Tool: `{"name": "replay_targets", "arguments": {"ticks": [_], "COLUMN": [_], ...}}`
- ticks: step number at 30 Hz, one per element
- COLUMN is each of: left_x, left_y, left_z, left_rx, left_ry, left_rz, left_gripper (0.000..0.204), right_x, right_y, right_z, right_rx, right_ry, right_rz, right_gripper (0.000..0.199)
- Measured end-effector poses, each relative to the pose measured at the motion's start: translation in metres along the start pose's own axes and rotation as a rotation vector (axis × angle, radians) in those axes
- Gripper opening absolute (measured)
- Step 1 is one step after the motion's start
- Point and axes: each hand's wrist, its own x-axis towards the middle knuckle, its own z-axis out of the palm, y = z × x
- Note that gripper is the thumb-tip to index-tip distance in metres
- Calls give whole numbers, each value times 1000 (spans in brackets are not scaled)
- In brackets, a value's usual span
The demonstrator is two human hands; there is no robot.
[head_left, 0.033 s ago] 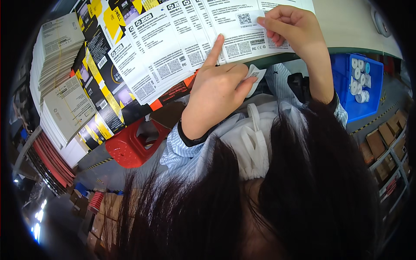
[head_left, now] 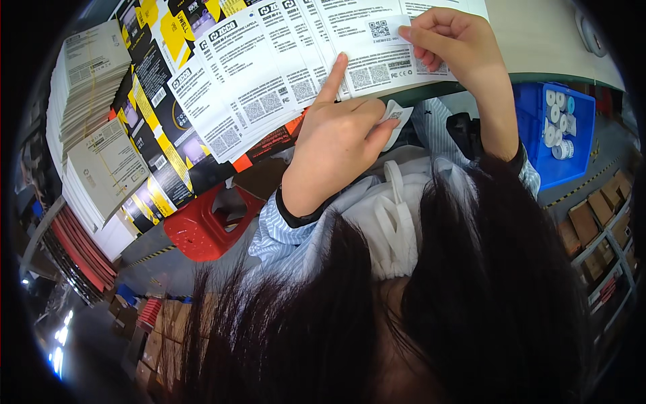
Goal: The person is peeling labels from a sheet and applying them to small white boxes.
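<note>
Printed white sheets (head_left: 259,67) lie fanned out in overlapping rows on the table. My left hand (head_left: 340,135) presses its outstretched index fingertip on one of them. Its other fingers are curled, and a small curled strip of white label paper (head_left: 398,121) sticks out between them and the thumb. My right hand (head_left: 457,47) pinches the right edge of a small white label with a square code (head_left: 379,29) between thumb and fingers. This label lies against or just over the rightmost sheet; I cannot tell whether it touches. The right hand's lower fingers are partly hidden behind the thumb.
Tall banded stacks of printed cards (head_left: 97,60) stand at the left, beside black-and-yellow printed packaging (head_left: 151,87) under the sheets. Below the table edge is a red plastic stool (head_left: 195,232). At the right, a blue bin (head_left: 562,172) holds several white rolls (head_left: 555,118).
</note>
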Motion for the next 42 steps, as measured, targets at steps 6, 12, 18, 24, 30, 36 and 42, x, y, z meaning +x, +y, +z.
{"name": "replay_targets", "arguments": {"ticks": [6, 12, 18, 24, 30, 36, 42], "left_x": [0, 0, 1, 19, 29, 30, 33], "left_y": [0, -1, -2, 31, 17, 22, 26], "left_z": [0, -1, 5, 9, 32, 35, 34], "left_rx": [21, 40, 87, 56, 132, 172, 225], "left_ry": [-55, -48, -10, -153, -250, -206, -270], "left_rz": [8, -6, 6, 217, 61, 8, -5], "left_gripper": [23, 21, 16, 15, 17, 15, 16], "right_x": [-5, -5, -3, -7, -6, -14, -13], "right_y": [-6, -13, -6, -2, -3, 23, 34], "right_z": [8, 19, 2, 4, -12, -31, -54], "right_rx": [31, -617, -951, -959, -1046, -1107, -1142], "right_ry": [103, 269, 473, 473, 429, 479, 422], "right_rz": [-39, -231, -317, -400, -148, -793, -866], "right_gripper": [11, 30, 51, 55, 58, 70, 56]}}
